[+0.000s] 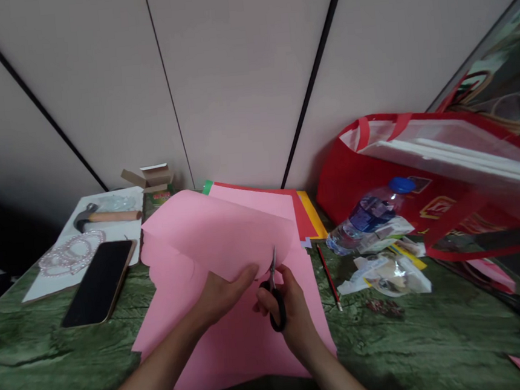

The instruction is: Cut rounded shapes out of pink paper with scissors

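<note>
Pink paper [226, 228]: spread in front of the person and beyond both hands, a broad curled part raised over flatter pink paper [237, 355]; the raised part is stretched left to right, its long axis slanted slightly down to the right.
Scissors [273, 282]: pointed away from the person, nearly square to that axis; one blade is seen against the paper, the other cannot be made out, so how far they are parted cannot be told.
Left hand [225, 292]: closed on the paper's near edge, thumb on top, fingers hidden beneath; it is set just beside the scissors.
Right hand [294, 304]: closed around the scissor handles; it is the nearer to the paper's right end.
Red bag [340, 179]: stood at the right, white flat slabs [465, 149] held inside.
Bottle [364, 213]: tilted near the bag, blue-capped.
Clear packet [392, 274]: laid on the table [369, 355], contents unclear.
Small carton [157, 178]: flaps opened, inside not shown.
</note>
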`<state>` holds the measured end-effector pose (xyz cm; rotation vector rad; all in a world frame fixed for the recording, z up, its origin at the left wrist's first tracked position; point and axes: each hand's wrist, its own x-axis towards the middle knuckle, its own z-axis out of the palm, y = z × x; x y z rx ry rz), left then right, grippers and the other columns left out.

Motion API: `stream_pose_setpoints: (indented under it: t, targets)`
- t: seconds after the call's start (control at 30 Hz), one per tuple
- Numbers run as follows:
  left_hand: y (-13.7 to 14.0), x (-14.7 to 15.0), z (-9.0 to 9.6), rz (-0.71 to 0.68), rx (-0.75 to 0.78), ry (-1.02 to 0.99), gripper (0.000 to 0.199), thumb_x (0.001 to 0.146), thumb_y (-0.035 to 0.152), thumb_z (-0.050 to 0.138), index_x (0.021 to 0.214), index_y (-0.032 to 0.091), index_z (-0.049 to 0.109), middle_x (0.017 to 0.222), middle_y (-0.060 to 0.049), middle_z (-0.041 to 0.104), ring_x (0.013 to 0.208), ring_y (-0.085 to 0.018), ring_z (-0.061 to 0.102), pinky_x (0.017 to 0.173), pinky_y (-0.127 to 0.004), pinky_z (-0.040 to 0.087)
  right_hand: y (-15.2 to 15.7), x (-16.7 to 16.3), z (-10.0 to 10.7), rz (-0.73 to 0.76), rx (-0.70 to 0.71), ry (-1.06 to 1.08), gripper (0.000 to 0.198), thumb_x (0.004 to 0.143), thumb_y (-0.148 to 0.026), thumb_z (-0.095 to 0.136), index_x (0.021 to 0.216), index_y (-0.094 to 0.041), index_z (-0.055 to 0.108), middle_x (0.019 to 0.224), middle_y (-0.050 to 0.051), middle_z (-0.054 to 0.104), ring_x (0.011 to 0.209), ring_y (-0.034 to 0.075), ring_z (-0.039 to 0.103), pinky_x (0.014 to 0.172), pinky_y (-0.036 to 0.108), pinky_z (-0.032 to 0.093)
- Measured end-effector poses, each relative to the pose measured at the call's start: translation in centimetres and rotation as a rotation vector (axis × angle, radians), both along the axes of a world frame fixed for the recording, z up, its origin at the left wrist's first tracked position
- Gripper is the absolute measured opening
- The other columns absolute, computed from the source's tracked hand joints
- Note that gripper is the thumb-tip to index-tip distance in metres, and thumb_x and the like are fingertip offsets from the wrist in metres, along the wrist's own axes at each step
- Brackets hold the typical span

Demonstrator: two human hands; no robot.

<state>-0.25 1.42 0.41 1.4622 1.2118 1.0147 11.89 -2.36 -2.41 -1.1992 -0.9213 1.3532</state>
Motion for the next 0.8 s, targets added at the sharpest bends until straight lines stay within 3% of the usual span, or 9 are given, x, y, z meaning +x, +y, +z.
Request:
stream_pose_setpoints:
  t: [0.53, 0.8]
  targets:
    - [0.27, -0.36, -0.38, 0.003, 0.055, 0.018, 0.014, 0.076, 0.026, 0.054, 0.085, 0.016, 0.057, 0.083, -0.004, 0.065, 0.073, -0.017, 0.061, 0.062, -0.028, 0.047, 0.05, 0.00, -0.36, -0.015, -0.010, -0.014, 0.056, 0.062, -0.037, 0.064, 0.106, -0.017, 0.035, 0.056, -0.006, 0.054, 0.043, 0.011, 0.050, 0.041, 0.023, 0.041]
    - [0.41, -0.35, -0.62, 0.025, 0.043, 0.032, 0.011, 0.075, 0.025, 0.053, 0.080, 0.016, 0.056, 0.083, -0.005, 0.065, 0.073, -0.017, 0.061, 0.058, -0.027, 0.047, 0.01, -0.04, -0.71, -0.019, 0.002, -0.008, 0.051, 0.065, -0.035, 0.063, 0.105, -0.018, 0.036, 0.054, -0.007, 0.054, 0.041, 0.011, 0.050, 0.038, 0.021, 0.039]
